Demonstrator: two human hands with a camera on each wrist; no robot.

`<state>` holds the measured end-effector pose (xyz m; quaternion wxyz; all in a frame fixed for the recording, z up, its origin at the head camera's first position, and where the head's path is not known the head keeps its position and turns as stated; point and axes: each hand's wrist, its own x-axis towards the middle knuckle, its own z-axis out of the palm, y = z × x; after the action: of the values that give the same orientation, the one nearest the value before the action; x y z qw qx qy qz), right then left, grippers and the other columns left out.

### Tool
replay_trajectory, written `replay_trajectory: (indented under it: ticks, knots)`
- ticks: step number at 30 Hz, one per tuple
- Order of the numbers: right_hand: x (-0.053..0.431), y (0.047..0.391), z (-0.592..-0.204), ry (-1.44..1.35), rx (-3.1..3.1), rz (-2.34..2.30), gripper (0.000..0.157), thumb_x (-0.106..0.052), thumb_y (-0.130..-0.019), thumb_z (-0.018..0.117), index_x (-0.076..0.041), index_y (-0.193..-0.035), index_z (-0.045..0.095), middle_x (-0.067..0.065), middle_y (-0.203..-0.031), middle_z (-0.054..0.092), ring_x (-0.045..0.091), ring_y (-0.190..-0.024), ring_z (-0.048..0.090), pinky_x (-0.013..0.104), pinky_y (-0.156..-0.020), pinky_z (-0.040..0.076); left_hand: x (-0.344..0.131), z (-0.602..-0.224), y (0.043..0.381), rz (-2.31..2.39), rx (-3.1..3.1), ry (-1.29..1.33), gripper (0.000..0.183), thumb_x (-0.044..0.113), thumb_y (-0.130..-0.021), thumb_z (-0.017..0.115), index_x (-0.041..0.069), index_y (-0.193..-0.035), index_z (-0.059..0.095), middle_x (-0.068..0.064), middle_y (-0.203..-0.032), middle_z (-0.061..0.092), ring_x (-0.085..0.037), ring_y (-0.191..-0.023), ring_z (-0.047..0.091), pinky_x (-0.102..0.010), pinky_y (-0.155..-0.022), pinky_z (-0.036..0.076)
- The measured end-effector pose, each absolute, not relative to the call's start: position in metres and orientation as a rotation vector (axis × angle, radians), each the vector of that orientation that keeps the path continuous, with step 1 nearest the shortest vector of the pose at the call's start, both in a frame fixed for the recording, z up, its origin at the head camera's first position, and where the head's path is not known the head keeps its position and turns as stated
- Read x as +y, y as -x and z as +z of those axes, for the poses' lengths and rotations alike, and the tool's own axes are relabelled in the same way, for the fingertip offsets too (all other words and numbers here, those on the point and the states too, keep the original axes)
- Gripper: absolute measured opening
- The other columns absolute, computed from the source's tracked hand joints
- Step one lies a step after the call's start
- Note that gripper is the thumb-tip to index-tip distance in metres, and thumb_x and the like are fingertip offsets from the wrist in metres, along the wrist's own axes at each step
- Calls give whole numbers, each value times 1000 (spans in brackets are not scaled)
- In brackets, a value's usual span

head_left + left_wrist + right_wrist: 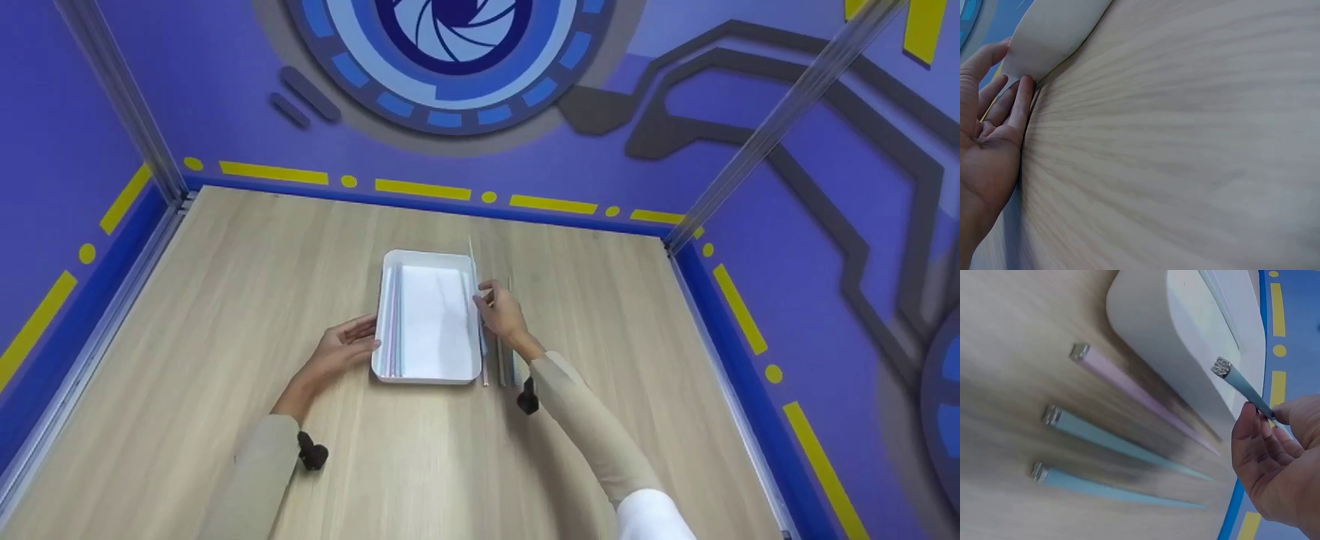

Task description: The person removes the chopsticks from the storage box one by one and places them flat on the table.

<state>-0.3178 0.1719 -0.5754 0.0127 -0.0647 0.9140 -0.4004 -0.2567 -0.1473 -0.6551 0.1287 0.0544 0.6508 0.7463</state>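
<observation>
A white rectangular tray (427, 381) stands on the table, with several pastel chopsticks (394, 322) lying lengthwise along its left side. My left hand (341, 346) rests at the tray's left wall, thumb and extended fingers touching its outside. At the right wall, my right hand (504, 311) pinches a light blue chopstick (1245, 387) between thumb and fingers. Its silvery, textured end points up over the tray's rim in the right wrist view. Beside the tray on the table lie a pink chopstick (1129, 387), a pale green chopstick (1112, 439) and a blue chopstick (1106, 486).
The wooden table (300, 240) is enclosed by blue-purple walls (225, 97) with yellow markings. Metal posts rise at the back left corner (127, 97) and back right corner (787, 120). A small black device (311, 452) sits at the left wrist, another (528, 397) at the right.
</observation>
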Motion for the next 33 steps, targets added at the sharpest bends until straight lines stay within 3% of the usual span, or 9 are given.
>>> replay_trajectory:
  ticks: [10, 18, 25, 33]
  knots:
    - [209, 317, -574, 111, 2876, -1301, 27, -9, -101, 62, 5, -124, 60, 12, -88, 65, 11, -60, 55, 19, -46, 50, -148, -656, 253, 2147, 1893, -134, 66, 7, -96, 70, -3, -153, 40, -27, -156, 44, -40, -148, 40, -16, -103, 52]
    - [238, 315, -572, -51, 2827, -1307, 31, -9, -101, 62, 5, -128, 59, 10, -89, 63, 20, -64, 65, 26, -51, 60, -148, -653, 256, 2135, 1913, -140, 64, 8, -96, 70, -4, -152, 41, -28, -154, 45, -40, -146, 42, -16, -103, 52]
    - [253, 312, -572, -87, 2850, -1278, 31, -9, -101, 62, 7, -127, 59, 13, -88, 66, 12, -60, 60, 26, -52, 60, -148, -654, 256, 2122, 1928, -115, 64, 10, -96, 71, -2, -152, 43, -26, -154, 47, -38, -146, 43, -17, -103, 53]
    - [261, 309, -578, -153, 2853, -1194, 29, -12, -101, 62, 3, -126, 60, 13, -90, 68, 12, -62, 62, 24, -53, 60, -148, -654, 256, 2132, 1912, -138, 64, 9, -96, 70, -3, -152, 42, -27, -154, 46, -39, -145, 43, -16, -102, 53]
